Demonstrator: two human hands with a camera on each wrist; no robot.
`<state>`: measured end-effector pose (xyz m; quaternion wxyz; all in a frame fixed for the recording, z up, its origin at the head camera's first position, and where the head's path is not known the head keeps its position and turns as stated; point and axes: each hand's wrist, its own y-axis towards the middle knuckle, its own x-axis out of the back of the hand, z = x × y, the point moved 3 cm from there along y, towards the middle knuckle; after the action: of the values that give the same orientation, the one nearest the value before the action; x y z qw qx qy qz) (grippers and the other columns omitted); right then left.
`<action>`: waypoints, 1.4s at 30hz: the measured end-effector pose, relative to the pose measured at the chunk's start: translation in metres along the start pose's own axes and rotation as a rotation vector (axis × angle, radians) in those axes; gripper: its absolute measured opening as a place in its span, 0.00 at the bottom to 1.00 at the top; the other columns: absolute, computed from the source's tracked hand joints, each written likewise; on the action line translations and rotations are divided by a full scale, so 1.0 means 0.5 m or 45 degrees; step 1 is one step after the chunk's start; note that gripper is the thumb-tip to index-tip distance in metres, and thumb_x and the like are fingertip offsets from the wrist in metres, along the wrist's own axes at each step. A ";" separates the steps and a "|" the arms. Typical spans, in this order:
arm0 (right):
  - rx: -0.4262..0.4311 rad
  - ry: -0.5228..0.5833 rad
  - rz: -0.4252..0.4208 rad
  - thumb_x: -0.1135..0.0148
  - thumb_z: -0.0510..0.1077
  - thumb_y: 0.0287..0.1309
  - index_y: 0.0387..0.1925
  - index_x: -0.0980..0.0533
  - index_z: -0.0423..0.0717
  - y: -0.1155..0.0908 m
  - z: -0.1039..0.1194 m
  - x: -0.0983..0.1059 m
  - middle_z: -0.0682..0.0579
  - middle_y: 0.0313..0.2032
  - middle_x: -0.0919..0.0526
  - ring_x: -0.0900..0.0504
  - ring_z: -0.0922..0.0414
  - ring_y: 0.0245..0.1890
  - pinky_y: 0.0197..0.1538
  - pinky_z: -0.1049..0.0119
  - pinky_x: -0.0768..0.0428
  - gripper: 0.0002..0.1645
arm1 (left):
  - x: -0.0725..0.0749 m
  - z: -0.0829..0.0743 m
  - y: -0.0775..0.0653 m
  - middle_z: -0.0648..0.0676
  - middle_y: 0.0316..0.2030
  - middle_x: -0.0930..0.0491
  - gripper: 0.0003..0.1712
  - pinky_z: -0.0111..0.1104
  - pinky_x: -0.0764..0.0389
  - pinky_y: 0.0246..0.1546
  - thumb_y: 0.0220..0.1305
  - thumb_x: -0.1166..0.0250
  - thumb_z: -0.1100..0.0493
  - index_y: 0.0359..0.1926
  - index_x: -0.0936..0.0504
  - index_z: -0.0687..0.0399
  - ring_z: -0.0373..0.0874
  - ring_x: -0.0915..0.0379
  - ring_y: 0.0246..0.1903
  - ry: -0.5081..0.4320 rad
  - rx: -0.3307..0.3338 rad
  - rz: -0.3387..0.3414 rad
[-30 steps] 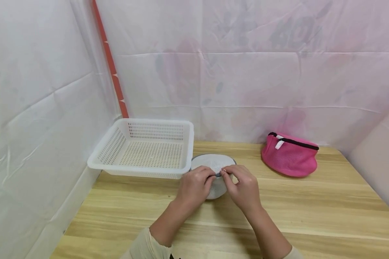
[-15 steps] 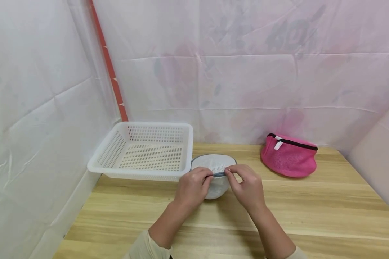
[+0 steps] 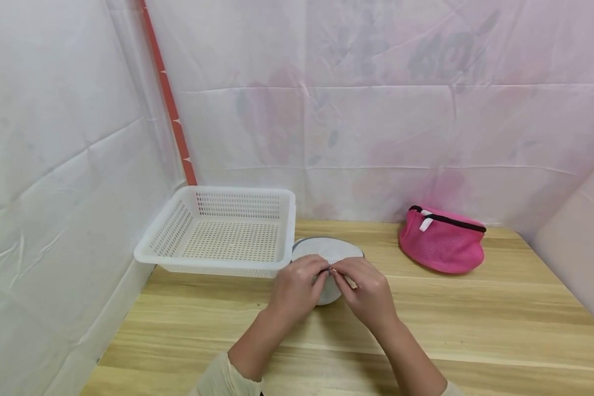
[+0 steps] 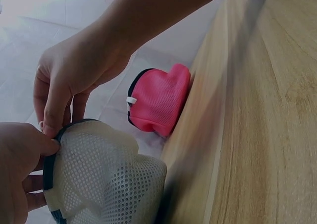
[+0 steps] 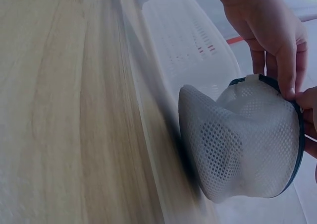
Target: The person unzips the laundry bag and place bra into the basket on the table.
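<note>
A white mesh laundry bag [image 3: 333, 294] with a dark blue-grey zipper edge stands on the table, just right of a white basket. My left hand [image 3: 297, 283] pinches the zipper edge at the bag's near side. Right beside it, fingertips nearly meeting, my right hand [image 3: 368, 287] pinches the zipper at its small pull, mostly hidden by the fingers. In the left wrist view the zipper [image 4: 48, 172] runs along the bag's mouth under both hands. The right wrist view shows the bag's mesh side [image 5: 262, 144] bulging, with a fold in it.
The white plastic basket [image 3: 288, 231] with slotted walls sits at the back left, close to the bag. A pink mesh bag [image 3: 440, 247] with a black zipper and white tab lies at the back right. White sheeting [image 3: 376, 126] hangs behind the wooden table [image 3: 475, 330].
My right hand slides a little right along the zipper, baring a stretch of it, then comes back left until its fingertips meet the left hand's. The left hand stays nearly in place.
</note>
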<state>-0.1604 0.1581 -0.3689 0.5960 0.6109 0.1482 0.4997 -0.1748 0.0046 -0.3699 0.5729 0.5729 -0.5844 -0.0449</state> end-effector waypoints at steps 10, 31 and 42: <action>0.067 0.086 0.044 0.38 0.46 0.66 0.34 0.14 0.41 0.002 -0.010 0.008 0.51 0.34 0.12 0.14 0.55 0.36 0.49 0.74 0.19 0.13 | 0.000 0.007 -0.001 0.45 0.31 0.16 0.02 0.23 0.20 0.34 0.62 0.31 0.63 0.33 0.14 0.51 0.33 0.22 0.31 -0.080 -0.033 0.027; 0.014 0.028 0.087 0.26 0.28 0.38 0.33 0.14 0.42 0.001 -0.038 0.035 0.51 0.32 0.12 0.14 0.55 0.34 0.50 0.78 0.20 0.15 | 0.004 0.023 0.003 0.46 0.34 0.14 0.03 0.26 0.17 0.38 0.60 0.30 0.64 0.34 0.13 0.51 0.35 0.18 0.36 -0.072 0.058 0.073; 0.077 0.051 0.114 0.37 0.43 0.65 0.31 0.15 0.40 -0.006 -0.012 0.011 0.50 0.32 0.13 0.15 0.56 0.34 0.45 0.76 0.18 0.11 | 0.005 0.018 0.003 0.46 0.35 0.14 0.03 0.26 0.17 0.39 0.58 0.29 0.64 0.34 0.13 0.52 0.36 0.18 0.37 0.003 -0.026 0.074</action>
<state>-0.1615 0.1665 -0.3706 0.5512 0.6245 0.1476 0.5334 -0.1812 -0.0023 -0.3703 0.5804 0.5498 -0.5997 -0.0338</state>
